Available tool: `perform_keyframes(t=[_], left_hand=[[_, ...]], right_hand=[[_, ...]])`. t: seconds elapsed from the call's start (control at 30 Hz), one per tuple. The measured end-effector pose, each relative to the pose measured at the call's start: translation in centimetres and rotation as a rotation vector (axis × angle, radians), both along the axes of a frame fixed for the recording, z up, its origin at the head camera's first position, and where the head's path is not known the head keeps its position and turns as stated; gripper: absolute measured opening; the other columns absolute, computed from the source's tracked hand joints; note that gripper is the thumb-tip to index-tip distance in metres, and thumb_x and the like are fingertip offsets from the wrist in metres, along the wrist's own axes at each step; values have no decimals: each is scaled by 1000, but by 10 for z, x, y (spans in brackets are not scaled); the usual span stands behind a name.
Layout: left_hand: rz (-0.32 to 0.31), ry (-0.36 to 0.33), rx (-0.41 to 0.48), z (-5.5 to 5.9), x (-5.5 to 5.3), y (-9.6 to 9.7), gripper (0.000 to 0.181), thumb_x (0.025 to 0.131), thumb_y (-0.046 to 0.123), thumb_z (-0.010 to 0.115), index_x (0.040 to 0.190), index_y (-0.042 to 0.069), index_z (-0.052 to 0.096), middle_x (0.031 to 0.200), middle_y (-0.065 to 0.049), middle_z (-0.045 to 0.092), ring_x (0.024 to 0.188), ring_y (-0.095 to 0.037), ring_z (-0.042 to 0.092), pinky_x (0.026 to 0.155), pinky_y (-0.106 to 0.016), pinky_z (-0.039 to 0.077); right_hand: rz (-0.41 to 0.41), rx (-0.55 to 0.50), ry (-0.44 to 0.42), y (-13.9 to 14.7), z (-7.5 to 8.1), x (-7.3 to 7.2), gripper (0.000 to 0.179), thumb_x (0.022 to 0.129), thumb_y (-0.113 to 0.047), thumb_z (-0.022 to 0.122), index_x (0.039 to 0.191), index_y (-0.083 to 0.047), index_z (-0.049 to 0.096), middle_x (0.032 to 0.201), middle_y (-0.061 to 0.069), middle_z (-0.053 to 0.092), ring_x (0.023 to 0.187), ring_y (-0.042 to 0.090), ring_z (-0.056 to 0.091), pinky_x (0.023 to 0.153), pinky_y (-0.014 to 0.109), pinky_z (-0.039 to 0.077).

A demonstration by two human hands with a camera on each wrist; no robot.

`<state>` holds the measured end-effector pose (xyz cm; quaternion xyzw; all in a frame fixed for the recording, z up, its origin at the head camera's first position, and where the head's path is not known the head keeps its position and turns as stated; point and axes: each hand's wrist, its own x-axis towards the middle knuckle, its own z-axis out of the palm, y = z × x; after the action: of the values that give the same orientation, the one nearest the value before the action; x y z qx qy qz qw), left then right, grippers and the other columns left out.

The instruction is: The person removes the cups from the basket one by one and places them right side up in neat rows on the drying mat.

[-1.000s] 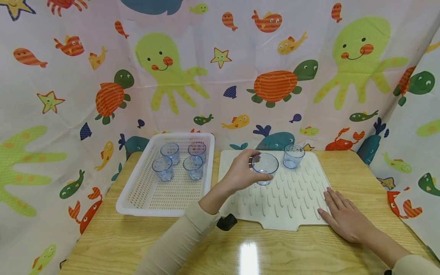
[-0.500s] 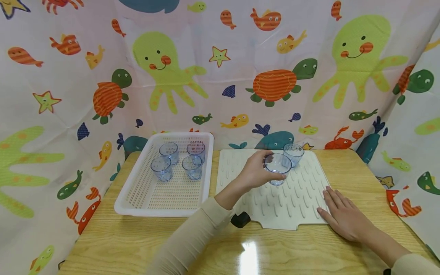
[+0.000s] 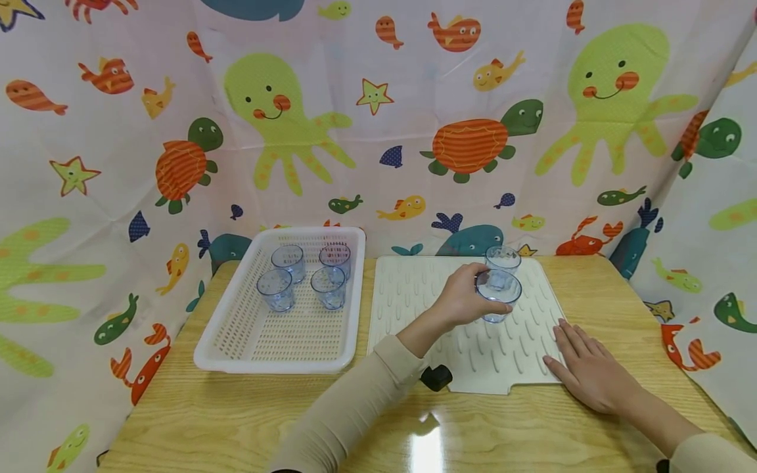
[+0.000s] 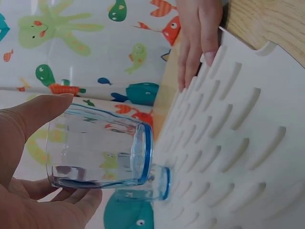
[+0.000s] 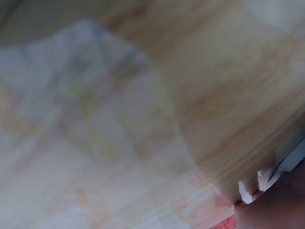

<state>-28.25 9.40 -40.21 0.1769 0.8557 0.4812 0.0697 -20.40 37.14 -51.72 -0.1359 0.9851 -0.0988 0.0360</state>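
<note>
My left hand (image 3: 464, 299) grips a clear bluish drinking glass (image 3: 501, 295) by its side, upright, over the white ridged draining board (image 3: 414, 315). In the left wrist view the thumb and fingers clasp the held glass (image 4: 100, 148) near its rim, and a gap shows between its thick blue base and the board. A second glass (image 3: 503, 256) stands at the back right of the board, partly overlapped by the held one. My right hand (image 3: 591, 368) lies flat with straight fingers, fingertips at the board's right edge.
Left of the board is a white perforated plastic basket (image 3: 236, 328) with several matching glasses (image 3: 276, 289) upright inside. Both sit on a wooden table (image 3: 236, 420). A curtain (image 3: 331, 85) printed with sea animals rises behind and on both sides.
My left hand has carried the glass rightward over the board, until it is in front of the standing glass. The right hand has stayed in place at the board's edge.
</note>
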Motion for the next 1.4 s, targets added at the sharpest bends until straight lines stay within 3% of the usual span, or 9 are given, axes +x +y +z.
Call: perform_keyframes(t=[0.43, 0.87, 1.4], left_hand=[[59, -31, -34, -17, -9, 18, 82, 77, 31, 93, 146, 12, 53, 145, -1, 55, 133, -14, 51, 108, -28, 46], [97, -29, -83, -37, -16, 48, 80, 76, 34, 93, 144, 14, 55, 141, 2, 57, 132, -12, 52, 108, -25, 45], [122, -56, -87, -47, -21, 70, 79, 75, 36, 93, 143, 16, 57, 140, 4, 57, 129, -11, 53, 106, -26, 46]], right_hand=[[-9, -6, -18, 1, -7, -3, 87, 106, -58, 36, 157, 11, 21, 165, 33, 14, 150, 54, 13, 117, 72, 11], [-11, -8, -13, 4, -2, -3, 86, 107, -57, 36, 157, 11, 22, 165, 33, 14, 150, 54, 13, 117, 72, 11], [-9, -22, -20, 1, -3, -3, 86, 107, -57, 37, 158, 10, 22, 165, 32, 14, 150, 54, 12, 118, 71, 11]])
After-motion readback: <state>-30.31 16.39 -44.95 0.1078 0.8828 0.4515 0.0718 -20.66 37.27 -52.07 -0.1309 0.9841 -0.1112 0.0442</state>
